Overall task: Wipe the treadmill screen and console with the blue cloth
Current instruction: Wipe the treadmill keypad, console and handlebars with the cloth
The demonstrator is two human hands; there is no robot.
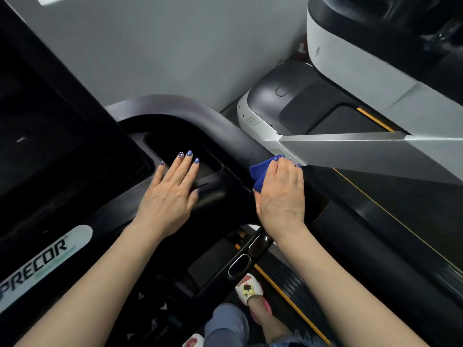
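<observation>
The black treadmill console [215, 196] fills the lower left, and its dark screen [37, 136] sits at the far left above a PRECOR label [37, 264]. My left hand [170, 194] lies flat with straight fingers on the console's recessed tray [172, 144]. My right hand [280, 196] presses the blue cloth [259, 174] against the console's right side rail, fingers laid over the cloth. Most of the cloth is hidden under that hand.
A second treadmill with a grey-white frame [350, 151] and a yellow-edged belt stands close on the right. The grey handrail [188, 106] curves above the tray. Metal grip sensors [240, 265] sit below the right wrist. My slippered feet [248, 289] stand on the deck below.
</observation>
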